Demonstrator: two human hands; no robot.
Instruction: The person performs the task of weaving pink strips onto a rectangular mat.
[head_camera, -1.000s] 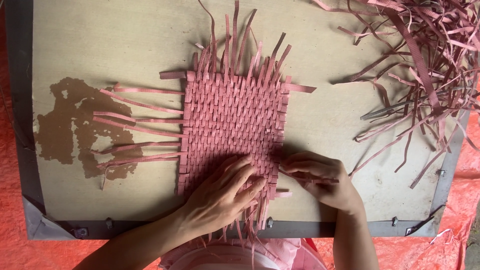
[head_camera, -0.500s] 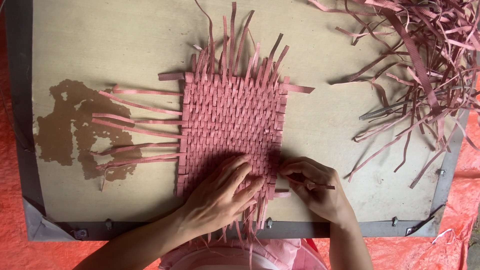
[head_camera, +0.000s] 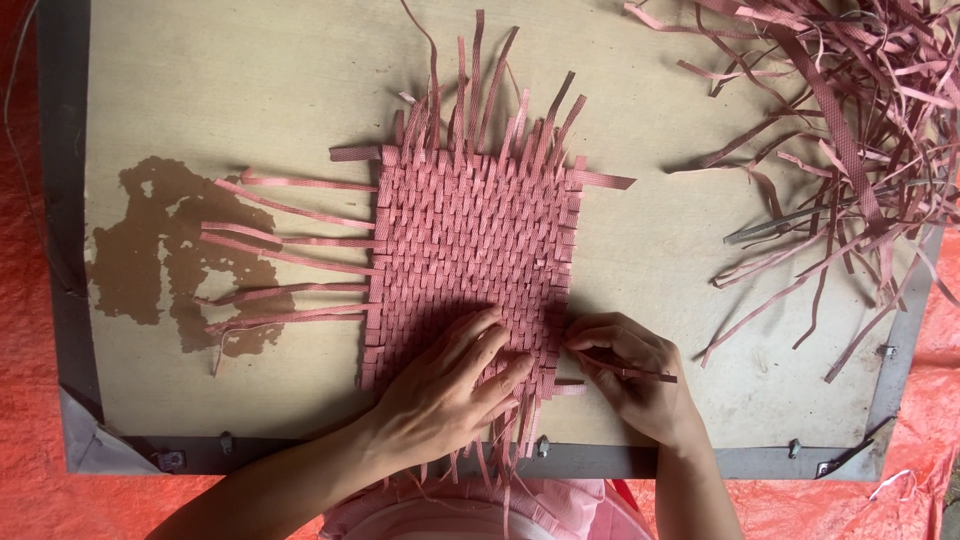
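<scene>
Left hand (head_camera: 450, 385) flat, fingers spread, pressing near edge of pink woven strap mat (head_camera: 470, 250), seemingly to pin weave against pull. Right hand (head_camera: 630, 375) just beside, fingers pinched shut on thin pink strip (head_camera: 625, 370) at mat's near right edge. Mat lies under both hands on worn wooden board (head_camera: 250, 90). Beyond right hand: heap of loose pink strips (head_camera: 860, 110), metal tongs (head_camera: 790, 222) among them. No packages, labels or signs visible.

Pink woven mat (head_camera: 470, 250) lies flat, strip ends loose.
</scene>
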